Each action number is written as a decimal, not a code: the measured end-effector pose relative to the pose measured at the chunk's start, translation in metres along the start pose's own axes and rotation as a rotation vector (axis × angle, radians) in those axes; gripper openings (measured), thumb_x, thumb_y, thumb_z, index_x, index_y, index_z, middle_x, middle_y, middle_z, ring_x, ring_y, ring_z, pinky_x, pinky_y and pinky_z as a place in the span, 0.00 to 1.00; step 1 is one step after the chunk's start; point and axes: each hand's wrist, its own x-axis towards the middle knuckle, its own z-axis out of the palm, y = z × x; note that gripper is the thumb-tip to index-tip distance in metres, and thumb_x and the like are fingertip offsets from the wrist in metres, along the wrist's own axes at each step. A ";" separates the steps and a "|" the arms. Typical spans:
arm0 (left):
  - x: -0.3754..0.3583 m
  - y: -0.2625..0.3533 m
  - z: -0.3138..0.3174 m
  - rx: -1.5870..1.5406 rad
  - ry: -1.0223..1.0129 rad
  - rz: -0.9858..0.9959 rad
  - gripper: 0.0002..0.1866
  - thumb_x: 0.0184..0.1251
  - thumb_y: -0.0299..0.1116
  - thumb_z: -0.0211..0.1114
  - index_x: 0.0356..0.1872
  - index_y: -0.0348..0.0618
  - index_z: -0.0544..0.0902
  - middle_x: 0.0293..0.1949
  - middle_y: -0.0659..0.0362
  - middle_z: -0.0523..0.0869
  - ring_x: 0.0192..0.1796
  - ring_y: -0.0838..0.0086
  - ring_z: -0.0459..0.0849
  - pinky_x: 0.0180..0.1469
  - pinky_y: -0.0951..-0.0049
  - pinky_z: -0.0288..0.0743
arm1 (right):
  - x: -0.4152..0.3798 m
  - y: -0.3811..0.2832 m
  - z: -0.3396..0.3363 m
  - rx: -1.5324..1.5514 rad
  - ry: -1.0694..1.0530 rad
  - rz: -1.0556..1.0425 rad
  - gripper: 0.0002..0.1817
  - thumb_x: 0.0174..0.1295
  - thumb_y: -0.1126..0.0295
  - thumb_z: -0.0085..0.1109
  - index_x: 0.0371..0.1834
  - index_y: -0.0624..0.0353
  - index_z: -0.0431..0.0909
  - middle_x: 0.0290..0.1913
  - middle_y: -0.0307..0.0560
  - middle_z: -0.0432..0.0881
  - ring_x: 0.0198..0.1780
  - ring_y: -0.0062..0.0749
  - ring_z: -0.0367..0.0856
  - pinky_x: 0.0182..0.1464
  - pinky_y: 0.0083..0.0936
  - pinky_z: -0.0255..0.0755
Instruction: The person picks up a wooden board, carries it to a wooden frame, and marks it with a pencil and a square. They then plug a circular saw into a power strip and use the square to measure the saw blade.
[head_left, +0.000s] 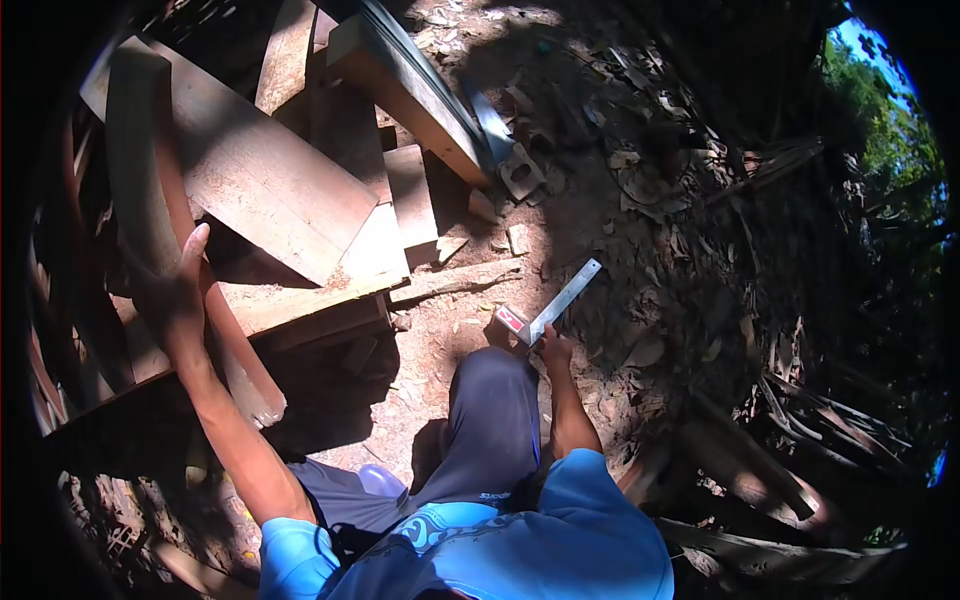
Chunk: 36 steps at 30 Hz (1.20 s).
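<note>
My left hand (pixel 170 305) is on a long curved piece of wood (pixel 150 130), its thumb along the near face. The fingers lie in dark shadow and wrap over the wood's far side. The curved piece leans across a wooden bench (pixel 280 300), its lower end sticking out past the near edge. Beside my right knee, my right hand (pixel 553 345) is closed on a try square (pixel 565 300). The square's silver blade points up and to the right, and its stock bears a red and white label.
A wide board (pixel 260 170) lies slanted on the bench. Behind it stand a thick beam (pixel 410 100) and a shorter block (pixel 410 190). A thin wooden strip (pixel 460 280) rests on the dirt. Dry leaves (pixel 650 190) cover the ground to the right, with logs (pixel 750 470) below.
</note>
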 end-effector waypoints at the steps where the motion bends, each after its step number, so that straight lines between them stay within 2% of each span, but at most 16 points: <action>1: -0.001 0.001 -0.001 -0.001 -0.029 -0.013 0.45 0.52 0.44 0.75 0.67 0.33 0.63 0.66 0.43 0.70 0.69 0.54 0.67 0.70 0.62 0.56 | -0.001 0.012 -0.006 -0.107 0.040 -0.021 0.16 0.61 0.59 0.60 0.24 0.60 0.78 0.18 0.39 0.74 0.14 0.28 0.69 0.19 0.28 0.63; 2: -0.001 0.004 -0.002 -0.003 -0.047 -0.032 0.46 0.51 0.44 0.75 0.67 0.33 0.62 0.66 0.42 0.69 0.69 0.54 0.66 0.70 0.62 0.56 | -0.014 -0.007 -0.012 0.032 0.054 0.012 0.16 0.65 0.60 0.55 0.32 0.62 0.82 0.20 0.42 0.78 0.14 0.25 0.68 0.18 0.22 0.60; 5: 0.008 0.008 -0.006 0.076 -0.087 -0.167 0.55 0.48 0.49 0.76 0.71 0.32 0.53 0.68 0.35 0.62 0.72 0.46 0.61 0.71 0.59 0.55 | -0.058 -0.135 -0.058 -0.014 -0.046 -0.107 0.22 0.69 0.54 0.50 0.31 0.64 0.81 0.21 0.42 0.78 0.17 0.24 0.70 0.19 0.21 0.62; 7: 0.011 0.010 -0.010 0.199 -0.201 -0.378 0.61 0.45 0.55 0.76 0.74 0.36 0.47 0.70 0.32 0.58 0.72 0.40 0.57 0.71 0.55 0.55 | -0.128 -0.276 -0.098 0.139 -0.145 -0.105 0.28 0.72 0.49 0.43 0.33 0.65 0.81 0.22 0.42 0.79 0.20 0.22 0.71 0.22 0.19 0.64; 9: 0.024 0.027 -0.018 0.312 -0.339 -0.533 0.65 0.43 0.58 0.75 0.75 0.42 0.42 0.70 0.32 0.56 0.71 0.37 0.56 0.70 0.51 0.57 | -0.205 -0.415 -0.136 0.185 -0.142 -0.297 0.24 0.73 0.52 0.45 0.38 0.63 0.80 0.20 0.38 0.77 0.20 0.20 0.73 0.26 0.18 0.68; 10: 0.029 0.030 -0.020 0.364 -0.384 -0.598 0.65 0.42 0.59 0.75 0.75 0.46 0.40 0.70 0.33 0.57 0.70 0.38 0.60 0.68 0.48 0.59 | -0.222 -0.464 -0.161 0.329 -0.261 -0.487 0.19 0.73 0.56 0.48 0.45 0.64 0.79 0.26 0.40 0.80 0.26 0.21 0.78 0.31 0.19 0.72; 12: 0.042 0.047 -0.024 0.413 -0.433 -0.629 0.65 0.42 0.58 0.75 0.75 0.46 0.40 0.69 0.34 0.59 0.69 0.38 0.63 0.66 0.47 0.62 | -0.305 -0.582 -0.204 0.219 -0.165 -0.767 0.15 0.69 0.64 0.54 0.48 0.67 0.76 0.37 0.48 0.83 0.39 0.29 0.83 0.42 0.24 0.76; 13: 0.041 0.040 -0.024 0.430 -0.437 -0.613 0.65 0.42 0.58 0.75 0.75 0.47 0.40 0.69 0.34 0.60 0.68 0.39 0.64 0.66 0.46 0.63 | -0.344 -0.629 -0.232 0.183 -0.111 -0.911 0.16 0.68 0.65 0.55 0.49 0.68 0.74 0.37 0.51 0.83 0.40 0.33 0.83 0.42 0.28 0.77; 15: 0.051 0.046 -0.033 0.404 -0.532 -0.673 0.67 0.40 0.58 0.77 0.75 0.44 0.40 0.70 0.35 0.57 0.70 0.40 0.61 0.69 0.48 0.60 | -0.404 -0.706 -0.288 0.072 -0.081 -1.481 0.23 0.69 0.55 0.54 0.53 0.67 0.71 0.40 0.57 0.80 0.37 0.35 0.78 0.37 0.27 0.76; 19: 0.054 0.041 -0.059 0.100 -0.514 -0.502 0.68 0.41 0.56 0.78 0.75 0.36 0.40 0.73 0.36 0.51 0.74 0.46 0.53 0.73 0.54 0.51 | -0.496 -0.799 -0.403 0.073 -0.337 -1.634 0.20 0.69 0.55 0.47 0.55 0.56 0.71 0.45 0.60 0.75 0.32 0.32 0.75 0.30 0.22 0.71; 20: 0.057 0.060 -0.068 0.005 -0.498 -0.477 0.67 0.42 0.56 0.78 0.74 0.36 0.41 0.73 0.36 0.51 0.74 0.46 0.53 0.74 0.54 0.51 | -0.515 -0.826 -0.421 -0.245 -0.314 -1.768 0.21 0.70 0.54 0.44 0.58 0.55 0.70 0.50 0.63 0.74 0.30 0.32 0.75 0.30 0.24 0.68; 23: 0.074 0.141 -0.085 -0.177 -0.476 -0.574 0.67 0.42 0.55 0.78 0.74 0.35 0.41 0.73 0.36 0.50 0.75 0.48 0.52 0.74 0.55 0.50 | -0.538 -0.884 -0.422 -0.459 -0.185 -1.987 0.18 0.64 0.60 0.50 0.55 0.53 0.71 0.42 0.56 0.78 0.26 0.31 0.75 0.29 0.27 0.70; 26: 0.094 0.215 -0.099 -0.318 -0.504 -0.673 0.66 0.43 0.55 0.78 0.74 0.34 0.41 0.73 0.37 0.50 0.75 0.49 0.51 0.74 0.56 0.48 | -0.567 -0.921 -0.482 -0.744 -0.282 -1.765 0.18 0.65 0.57 0.47 0.54 0.50 0.72 0.41 0.53 0.77 0.26 0.31 0.74 0.31 0.28 0.64; 28: 0.114 0.252 -0.099 -0.388 -0.535 -0.703 0.66 0.44 0.54 0.78 0.74 0.33 0.41 0.74 0.37 0.49 0.76 0.50 0.50 0.74 0.57 0.48 | -0.585 -0.952 -0.503 -0.846 -0.272 -1.648 0.16 0.63 0.57 0.49 0.50 0.49 0.74 0.33 0.47 0.77 0.24 0.28 0.72 0.29 0.26 0.63; 32: 0.162 0.309 -0.054 -0.435 -0.621 -0.697 0.65 0.45 0.53 0.78 0.74 0.31 0.42 0.74 0.38 0.48 0.76 0.52 0.49 0.75 0.59 0.46 | -0.578 -1.005 -0.482 -0.709 -0.241 -1.683 0.14 0.67 0.54 0.51 0.41 0.52 0.77 0.28 0.36 0.78 0.21 0.15 0.70 0.23 0.14 0.64; 36: 0.199 0.343 0.051 -0.337 -0.648 -0.692 0.62 0.48 0.49 0.77 0.74 0.30 0.44 0.73 0.38 0.54 0.74 0.56 0.55 0.73 0.64 0.51 | -0.456 -1.042 -0.435 -0.099 -0.502 -2.132 0.10 0.66 0.61 0.57 0.47 0.49 0.78 0.32 0.36 0.80 0.22 0.19 0.76 0.25 0.16 0.74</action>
